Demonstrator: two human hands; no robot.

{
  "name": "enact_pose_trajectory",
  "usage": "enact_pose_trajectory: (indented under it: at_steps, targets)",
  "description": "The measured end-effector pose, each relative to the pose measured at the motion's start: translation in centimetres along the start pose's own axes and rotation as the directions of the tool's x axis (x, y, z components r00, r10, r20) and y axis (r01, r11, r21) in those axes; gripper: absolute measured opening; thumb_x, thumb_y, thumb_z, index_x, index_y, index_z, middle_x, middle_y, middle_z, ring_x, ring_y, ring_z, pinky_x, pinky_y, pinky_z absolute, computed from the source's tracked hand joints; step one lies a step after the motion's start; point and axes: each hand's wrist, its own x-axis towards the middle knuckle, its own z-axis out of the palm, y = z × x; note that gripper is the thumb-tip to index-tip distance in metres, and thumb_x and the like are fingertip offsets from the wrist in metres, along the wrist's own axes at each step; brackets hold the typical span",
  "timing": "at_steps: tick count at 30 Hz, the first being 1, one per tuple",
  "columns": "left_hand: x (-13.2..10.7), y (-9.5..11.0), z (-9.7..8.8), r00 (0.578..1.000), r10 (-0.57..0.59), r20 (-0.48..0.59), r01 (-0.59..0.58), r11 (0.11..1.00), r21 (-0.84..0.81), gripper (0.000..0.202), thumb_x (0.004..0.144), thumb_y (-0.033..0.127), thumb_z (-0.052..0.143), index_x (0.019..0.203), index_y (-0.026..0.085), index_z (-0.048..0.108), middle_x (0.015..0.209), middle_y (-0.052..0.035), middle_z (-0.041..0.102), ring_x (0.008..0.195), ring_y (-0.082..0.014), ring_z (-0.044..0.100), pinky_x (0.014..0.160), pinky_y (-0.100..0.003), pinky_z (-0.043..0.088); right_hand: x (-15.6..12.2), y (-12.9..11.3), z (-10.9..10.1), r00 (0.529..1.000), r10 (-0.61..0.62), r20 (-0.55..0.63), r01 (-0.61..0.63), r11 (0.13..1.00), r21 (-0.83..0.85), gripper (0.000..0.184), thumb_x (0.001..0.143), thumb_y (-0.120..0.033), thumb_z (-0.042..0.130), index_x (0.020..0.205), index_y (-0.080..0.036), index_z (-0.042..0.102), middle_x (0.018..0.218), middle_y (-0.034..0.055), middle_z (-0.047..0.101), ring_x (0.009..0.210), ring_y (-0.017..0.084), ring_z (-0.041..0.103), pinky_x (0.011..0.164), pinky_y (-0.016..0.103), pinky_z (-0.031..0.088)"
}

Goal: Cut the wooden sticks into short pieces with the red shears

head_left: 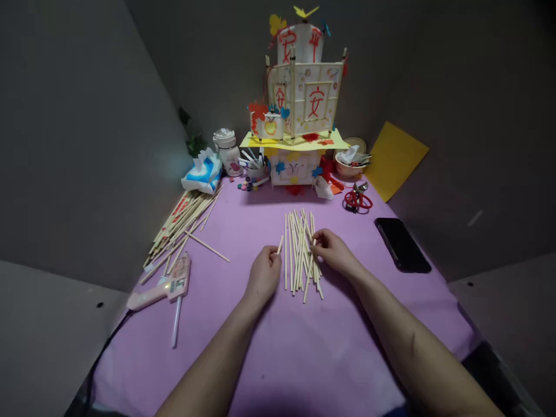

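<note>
A loose pile of thin wooden sticks (299,255) lies in the middle of the purple tablecloth (278,359), most of them pointing away from me. Just left of the pile, my left hand (264,272) is closed on a wooden stick whose tip shows above the thumb. My right hand (332,249) reaches over the pile's right side, thumb and fingers pinched on a stick there. Some sticks cross one another at a slant.
At the left lie a pink glue gun (174,284) with its cord and a bundle of longer sticks (185,217). A decorated paper lantern structure (304,104) stands at the back. Red-handled scissors (357,201) and a black phone (402,244) lie at the right.
</note>
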Motion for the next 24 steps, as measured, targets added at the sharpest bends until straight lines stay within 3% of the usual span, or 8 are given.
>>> enact_pose_trajectory:
  at_steps: [3,6,10,12,15,17,20,24]
  targets:
    - [-0.1,0.2,0.2,0.994,-0.108,0.016,0.107,0.939,-0.327,0.015,0.083,0.025,0.049,0.096,0.021,0.053,0.068,0.003,0.054,0.051,-0.0111,0.049,0.049,-0.023,0.037,-0.3,-1.1,-0.5,0.998,0.055,-0.014,-0.05,0.964,0.262,0.017,0.073,-0.028,0.065,0.085,-0.02,0.056,0.064,-0.0033,0.053,0.054,0.01,0.044,0.053,0.026,0.034]
    - [-1.2,1.6,0.6,0.963,-0.174,0.207,0.267,0.738,-0.619,0.013,0.081,0.022,0.051,0.094,0.022,0.047,0.065,0.0057,0.05,0.045,-0.0076,0.044,0.042,-0.019,0.032,-1.2,-2.7,-0.6,0.996,0.048,0.077,-0.078,0.881,0.466,0.024,0.07,-0.031,0.072,0.088,-0.02,0.06,0.074,-0.0008,0.06,0.056,0.009,0.049,0.053,0.025,0.035]
    - [-3.8,3.6,1.5,0.866,-0.175,0.469,0.484,0.531,-0.696,0.015,0.081,0.023,0.057,0.089,0.019,0.045,0.079,-0.0022,0.061,0.062,-0.011,0.061,0.056,-0.023,0.049,-2.3,-3.7,0.5,0.977,0.055,0.205,-0.158,0.832,0.532,0.028,0.067,-0.031,0.078,0.088,-0.02,0.063,0.077,-0.0008,0.063,0.06,0.009,0.053,0.056,0.023,0.039]
    - [-4.7,3.8,1.8,0.837,-0.156,0.524,0.523,0.505,-0.686,0.018,0.083,0.026,0.059,0.09,0.019,0.045,0.081,-0.0041,0.063,0.059,-0.0105,0.061,0.052,-0.021,0.046,-2.6,-3.7,1.2,0.978,0.049,0.203,-0.151,0.837,0.526,0.026,0.068,-0.03,0.079,0.087,-0.02,0.064,0.072,-0.0022,0.061,0.059,0.009,0.053,0.056,0.023,0.04]
    - [-5.1,3.2,1.8,0.84,-0.083,0.536,0.504,0.487,-0.714,0.021,0.085,0.031,0.06,0.093,0.018,0.045,0.068,0.0022,0.056,0.04,-0.0018,0.038,0.039,-0.013,0.023,-2.5,-3.1,1.9,0.982,0.037,0.187,-0.131,0.842,0.523,0.028,0.068,-0.031,0.079,0.09,-0.02,0.066,0.072,-0.0016,0.062,0.059,0.009,0.054,0.058,0.025,0.043]
    - [-5.0,2.6,1.6,0.847,-0.03,0.531,0.479,0.479,-0.736,0.025,0.085,0.035,0.062,0.094,0.017,0.048,0.065,0.0046,0.051,0.04,-0.0002,0.028,0.038,-0.013,0.016,-2.3,-2.7,2.0,0.985,0.016,0.174,-0.111,0.828,0.549,0.031,0.069,-0.033,0.078,0.096,-0.021,0.067,0.081,0.001,0.065,0.062,0.01,0.057,0.062,0.027,0.046]
    - [-4.7,2.2,1.4,0.86,0.025,0.51,0.436,0.485,-0.759,0.026,0.083,0.034,0.065,0.096,0.014,0.053,0.066,0.0037,0.05,0.046,-0.0019,0.034,0.042,-0.014,0.022,-2.0,-2.3,1.8,0.988,-0.008,0.153,-0.083,0.813,0.576,0.033,0.071,-0.035,0.077,0.099,-0.021,0.068,0.095,0.0045,0.067,0.068,0.012,0.059,0.067,0.03,0.049]
    - [-4.6,2.5,0.7,0.88,0.08,0.468,0.37,0.504,-0.78,0.028,0.082,0.028,0.067,0.104,0.013,0.057,0.07,0.0023,0.052,0.056,-0.0045,0.044,0.054,-0.017,0.037,-1.8,-2.0,1.6,0.99,-0.002,0.142,-0.077,0.835,0.545,0.029,0.072,-0.037,0.076,0.094,-0.02,0.068,0.088,0.0047,0.068,0.069,0.012,0.06,0.067,0.029,0.048]
